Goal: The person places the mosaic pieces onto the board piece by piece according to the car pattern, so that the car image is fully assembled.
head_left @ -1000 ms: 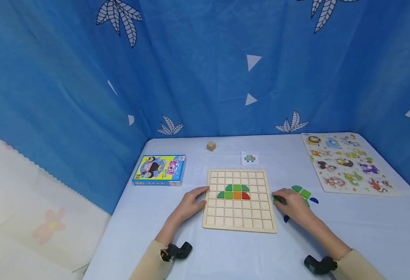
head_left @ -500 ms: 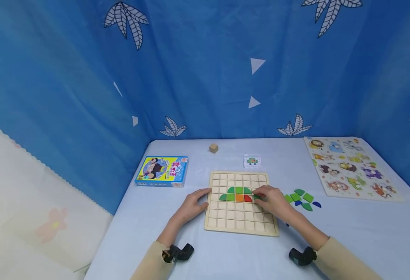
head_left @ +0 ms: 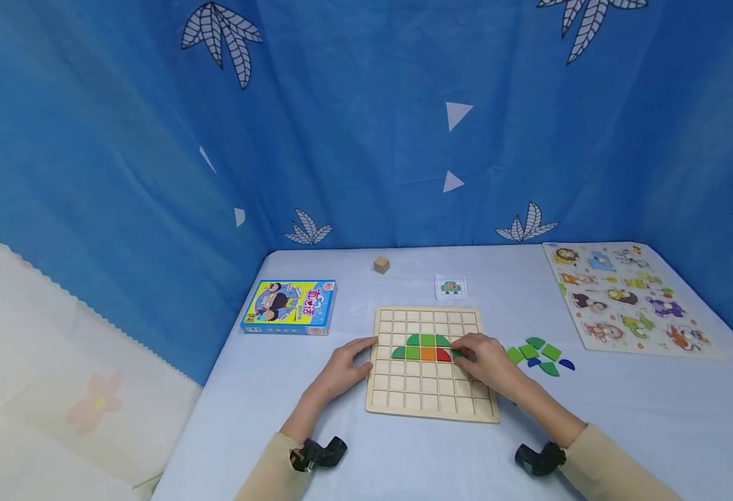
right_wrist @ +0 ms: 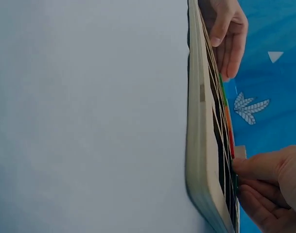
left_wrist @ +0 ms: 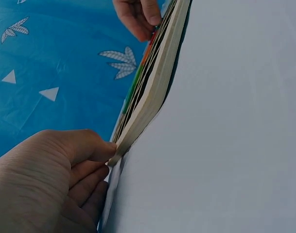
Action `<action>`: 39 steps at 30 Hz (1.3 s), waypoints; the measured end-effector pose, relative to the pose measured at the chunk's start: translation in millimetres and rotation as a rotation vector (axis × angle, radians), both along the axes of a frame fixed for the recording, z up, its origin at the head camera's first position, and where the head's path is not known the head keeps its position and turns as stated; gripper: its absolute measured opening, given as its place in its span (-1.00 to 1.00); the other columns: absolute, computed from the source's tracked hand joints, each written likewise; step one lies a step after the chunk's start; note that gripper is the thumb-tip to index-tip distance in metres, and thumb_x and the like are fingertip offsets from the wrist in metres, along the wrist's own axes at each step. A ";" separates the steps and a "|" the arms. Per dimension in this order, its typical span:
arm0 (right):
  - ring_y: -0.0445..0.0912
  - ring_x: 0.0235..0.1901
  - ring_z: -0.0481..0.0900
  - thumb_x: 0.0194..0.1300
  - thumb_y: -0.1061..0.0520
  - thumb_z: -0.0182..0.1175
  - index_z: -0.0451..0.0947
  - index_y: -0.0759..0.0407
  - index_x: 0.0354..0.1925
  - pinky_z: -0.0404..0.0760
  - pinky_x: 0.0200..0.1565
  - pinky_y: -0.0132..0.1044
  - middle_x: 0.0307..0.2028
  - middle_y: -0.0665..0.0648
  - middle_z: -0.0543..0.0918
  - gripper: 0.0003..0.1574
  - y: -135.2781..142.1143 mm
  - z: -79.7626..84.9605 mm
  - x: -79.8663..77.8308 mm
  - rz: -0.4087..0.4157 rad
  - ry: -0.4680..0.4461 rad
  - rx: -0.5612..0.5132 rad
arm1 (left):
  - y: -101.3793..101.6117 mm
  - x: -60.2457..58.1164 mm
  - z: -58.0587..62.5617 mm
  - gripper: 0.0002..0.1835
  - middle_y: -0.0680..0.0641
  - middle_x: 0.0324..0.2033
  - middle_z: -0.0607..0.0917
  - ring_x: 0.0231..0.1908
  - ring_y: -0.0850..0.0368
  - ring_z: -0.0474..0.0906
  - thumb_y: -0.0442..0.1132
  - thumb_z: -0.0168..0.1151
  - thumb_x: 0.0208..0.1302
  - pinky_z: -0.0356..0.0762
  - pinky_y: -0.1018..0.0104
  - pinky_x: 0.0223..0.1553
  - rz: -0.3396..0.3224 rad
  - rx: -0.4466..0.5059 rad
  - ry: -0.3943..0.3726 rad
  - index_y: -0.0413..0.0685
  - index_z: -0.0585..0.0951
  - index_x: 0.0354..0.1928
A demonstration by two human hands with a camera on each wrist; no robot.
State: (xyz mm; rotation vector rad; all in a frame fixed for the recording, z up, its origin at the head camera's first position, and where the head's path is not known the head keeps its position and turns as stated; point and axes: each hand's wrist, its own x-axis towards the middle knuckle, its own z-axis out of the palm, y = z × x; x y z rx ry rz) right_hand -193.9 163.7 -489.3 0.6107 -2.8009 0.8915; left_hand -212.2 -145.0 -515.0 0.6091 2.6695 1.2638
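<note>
A square wooden grid board (head_left: 429, 402) lies on the table in the head view. Several green pieces (head_left: 428, 340), an orange square (head_left: 428, 354) and a red quarter-round piece (head_left: 444, 355) sit together in its upper cells. My right hand (head_left: 490, 363) pinches a small green piece (head_left: 457, 353) at the cell just right of the red one; fingers hide most of it. At the board's left edge, my left hand (head_left: 341, 370) touches the rim with thumb and forefinger spread. In the left wrist view the left thumb (left_wrist: 96, 148) rests against the board's corner.
Several loose green pieces (head_left: 551, 353) and blue pieces (head_left: 567, 364) lie right of the board. A small pattern card (head_left: 450, 287) and a wooden cube (head_left: 382, 264) are behind it. A blue-yellow box (head_left: 288, 306) stands left, an animal puzzle board (head_left: 629, 303) far right.
My right hand has moved left from the loose pieces onto the board, carrying the green piece. Over the last half second it barely moves. My left hand stays at the board's edge.
</note>
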 end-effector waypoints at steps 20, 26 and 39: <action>0.18 -0.37 0.60 0.07 0.38 0.29 0.59 0.51 -0.24 0.62 -0.38 -0.01 -0.35 0.38 0.63 -0.76 118.2 5.5 -2.3 -0.269 0.012 0.064 | -2.6 0.5 1.1 -0.46 -0.08 0.26 0.41 0.30 0.02 0.24 -0.35 0.19 0.25 0.25 0.13 0.28 -0.005 0.002 0.012 -0.10 0.40 0.30; 0.23 -0.30 0.59 0.05 0.44 0.28 0.58 0.51 -0.18 0.61 -0.29 0.06 -0.28 0.41 0.62 -0.71 116.2 -3.3 -10.6 -0.283 0.049 0.063 | -0.5 0.1 0.0 -0.46 -0.07 0.26 0.41 0.29 0.03 0.24 -0.35 0.19 0.25 0.25 0.14 0.28 -0.009 0.002 0.016 -0.10 0.40 0.30; 0.21 -0.29 0.53 0.10 0.12 0.37 0.56 0.53 -0.19 0.57 -0.26 0.05 -0.30 0.41 0.58 -0.52 102.2 -4.7 -23.1 -0.396 -0.012 0.119 | 0.7 1.4 -0.6 -0.46 -0.07 0.25 0.42 0.29 0.03 0.25 -0.36 0.19 0.25 0.26 0.14 0.28 -0.001 0.009 0.020 -0.11 0.40 0.30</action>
